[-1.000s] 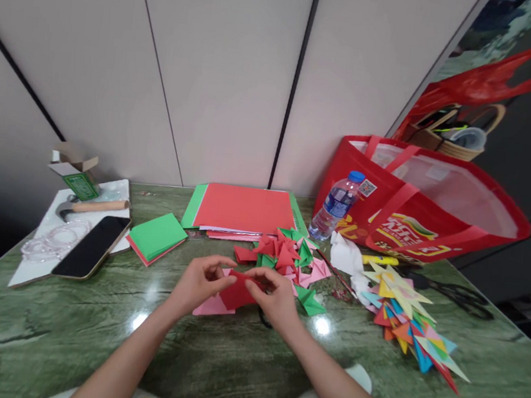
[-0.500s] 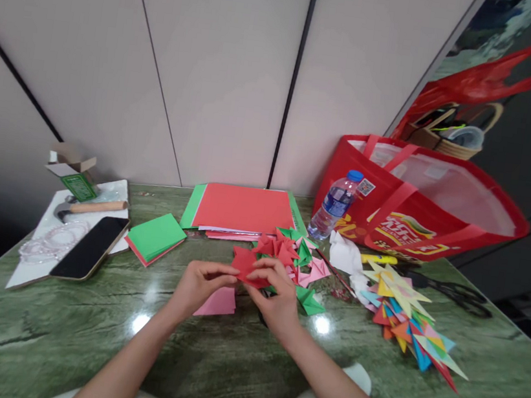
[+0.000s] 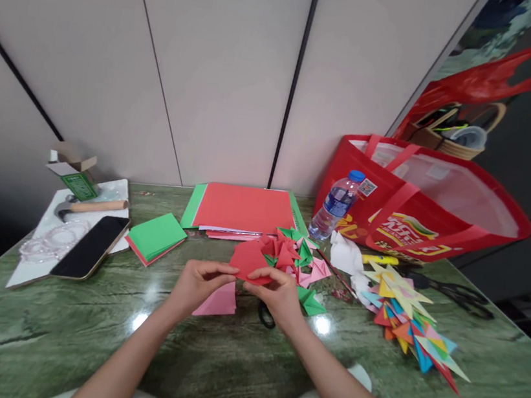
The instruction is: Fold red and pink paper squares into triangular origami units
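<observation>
Between my hands is a folded piece of red paper (image 3: 248, 257), raised a little above the table. My left hand (image 3: 200, 285) pinches its lower left edge, and my right hand (image 3: 277, 295) pinches its lower right edge with thumb and fingers. Just behind it lies a heap of folded paper pieces (image 3: 285, 252) in red, green and pink. A pink paper square (image 3: 217, 300) rests under and beside my left fingers. Close to my right hand, a black ring-shaped handle (image 3: 266, 315) shows on the table, its other end hidden.
Large coloured sheets (image 3: 247, 208) lie by the wall, with green paper squares (image 3: 157, 237) to their left. A phone (image 3: 91, 248) and hammer (image 3: 93, 206) are farther left. At right stand a water bottle (image 3: 336, 205) and red bag (image 3: 421, 206), near colourful folded stars (image 3: 418, 323) and scissors (image 3: 458, 293).
The red paper has turned in my hands and now shows a broader, smoother face. My right fingers have come down to its lower edge, and the black handle has come into view.
</observation>
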A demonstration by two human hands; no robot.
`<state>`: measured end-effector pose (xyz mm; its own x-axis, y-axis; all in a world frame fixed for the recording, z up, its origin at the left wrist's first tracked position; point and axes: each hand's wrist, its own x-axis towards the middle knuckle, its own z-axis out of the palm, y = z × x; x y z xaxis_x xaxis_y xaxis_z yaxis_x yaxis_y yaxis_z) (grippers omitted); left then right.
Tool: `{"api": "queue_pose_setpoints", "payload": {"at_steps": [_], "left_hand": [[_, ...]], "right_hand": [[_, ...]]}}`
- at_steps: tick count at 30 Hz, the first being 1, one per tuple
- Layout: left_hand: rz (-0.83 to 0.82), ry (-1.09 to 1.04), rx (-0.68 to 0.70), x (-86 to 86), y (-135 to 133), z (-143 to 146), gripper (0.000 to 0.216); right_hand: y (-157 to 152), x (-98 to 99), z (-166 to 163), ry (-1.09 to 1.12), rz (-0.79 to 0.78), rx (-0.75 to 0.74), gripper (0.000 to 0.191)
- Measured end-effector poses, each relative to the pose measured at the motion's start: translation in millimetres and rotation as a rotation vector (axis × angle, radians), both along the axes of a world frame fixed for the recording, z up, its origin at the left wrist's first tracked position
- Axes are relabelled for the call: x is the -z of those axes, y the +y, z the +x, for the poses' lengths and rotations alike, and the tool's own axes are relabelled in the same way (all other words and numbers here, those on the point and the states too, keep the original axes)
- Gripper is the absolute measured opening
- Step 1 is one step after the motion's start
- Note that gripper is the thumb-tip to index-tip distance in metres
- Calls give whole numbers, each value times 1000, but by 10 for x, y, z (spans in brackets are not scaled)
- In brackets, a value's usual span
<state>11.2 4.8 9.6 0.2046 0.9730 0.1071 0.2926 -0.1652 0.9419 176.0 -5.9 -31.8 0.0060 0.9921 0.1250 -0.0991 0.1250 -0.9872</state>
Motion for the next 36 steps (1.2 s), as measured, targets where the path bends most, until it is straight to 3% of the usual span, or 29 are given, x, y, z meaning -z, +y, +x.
{"api": "queue_pose_setpoints", "payload": {"at_steps": [9, 20, 31, 36], "left_hand": [[-68, -80, -7, 62, 7, 21, 12], [98, -39, -140, 215, 61, 49, 8], [-8, -82, -156, 208, 0, 125, 6], [-130, -187, -183, 254, 10, 143, 12]], "right_hand": [[2, 5, -4, -61, 8, 78, 11], [47, 30, -7, -97, -33, 67, 11], [47, 60, -37, 8, -80, 67, 10], [36, 82, -39, 44, -195, 71, 10]]}}
